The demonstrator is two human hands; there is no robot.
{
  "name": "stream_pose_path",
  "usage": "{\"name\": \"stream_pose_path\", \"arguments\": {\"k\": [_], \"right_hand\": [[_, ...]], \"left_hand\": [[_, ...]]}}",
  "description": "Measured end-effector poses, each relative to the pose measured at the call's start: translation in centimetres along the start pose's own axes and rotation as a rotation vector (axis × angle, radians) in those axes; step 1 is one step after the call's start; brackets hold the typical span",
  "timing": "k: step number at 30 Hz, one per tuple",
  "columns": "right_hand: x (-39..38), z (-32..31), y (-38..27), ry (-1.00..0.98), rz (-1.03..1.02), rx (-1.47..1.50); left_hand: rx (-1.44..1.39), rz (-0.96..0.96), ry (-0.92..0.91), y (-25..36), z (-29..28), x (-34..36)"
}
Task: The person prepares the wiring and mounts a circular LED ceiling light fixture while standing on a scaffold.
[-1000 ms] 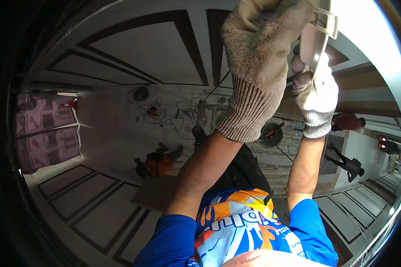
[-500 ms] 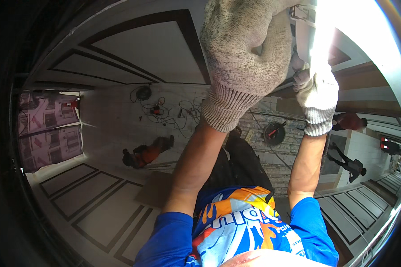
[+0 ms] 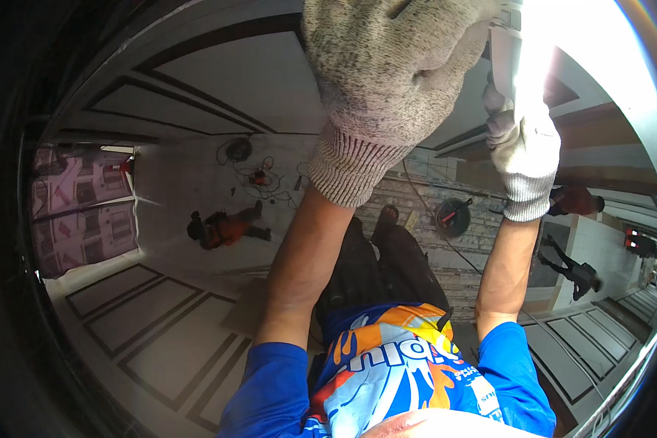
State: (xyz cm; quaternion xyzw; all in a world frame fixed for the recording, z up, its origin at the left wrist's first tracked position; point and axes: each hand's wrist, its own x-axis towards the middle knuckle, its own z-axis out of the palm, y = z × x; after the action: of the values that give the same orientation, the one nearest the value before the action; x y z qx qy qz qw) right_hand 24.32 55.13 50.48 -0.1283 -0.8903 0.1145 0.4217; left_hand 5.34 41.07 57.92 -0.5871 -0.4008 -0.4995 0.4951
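Observation:
My left hand (image 3: 394, 80), in a speckled grey knit glove, is raised close at the upper middle. Its fingers curl over, and their tips run out of sight at the top. What they pinch, if anything, is hidden. My right hand (image 3: 523, 146), in a paler glove, is raised at the upper right with its fingers closed round the lower end of a white flat-sided piece (image 3: 502, 62). A metal clip or spring shows near the top of that piece. Strong glare washes out its right side, so its full shape is unclear.
Far below on the floor lie a black bucket (image 3: 452, 217), a coiled cable (image 3: 238, 150) and tangled cords with a red tool (image 3: 258, 177). A person in orange (image 3: 223, 230) is at left; another in dark clothes (image 3: 580, 277) is at right. Panelled walls (image 3: 160, 328) surround the room.
My left hand has shifted left, its fingers now more folded over. My right hand has moved slightly right, still gripping the white piece. The person in orange has moved left and up in the picture.

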Motion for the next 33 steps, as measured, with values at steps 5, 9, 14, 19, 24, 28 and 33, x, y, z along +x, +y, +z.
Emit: {"name": "stream_pose_path", "arguments": {"k": [5,9,14,19,24,28,33], "right_hand": [[-0.2,0.2,0.3,0.026,-0.059,0.066],[0.0,-0.4,0.0,-0.05,0.065,0.069],[-0.2,-0.2,0.3,-0.032,0.018,0.044],[-0.2,-0.6,0.2,-0.061,0.1,0.066],[0.4,-0.8,-0.7,-0.032,0.058,0.028],[0.3,-1.0,-0.6,-0.021,0.051,0.019],[0.2,-0.8,-0.6,-0.01,0.045,0.041]], "left_hand": [[0.018,-0.135,-0.044,1.1,-0.6,-0.1],[-0.174,-0.355,0.043,2.5,0.7,-0.7],[-0.286,-0.473,0.125,3.6,1.7,-0.8],[-0.288,-0.552,0.171,5.2,2.1,-0.2],[-0.132,-0.893,-0.119,6.8,0.1,1.1],[-0.207,-1.032,0.025,7.0,0.2,1.7],[-0.231,-1.203,0.196,6.9,0.3,2.4]]}}
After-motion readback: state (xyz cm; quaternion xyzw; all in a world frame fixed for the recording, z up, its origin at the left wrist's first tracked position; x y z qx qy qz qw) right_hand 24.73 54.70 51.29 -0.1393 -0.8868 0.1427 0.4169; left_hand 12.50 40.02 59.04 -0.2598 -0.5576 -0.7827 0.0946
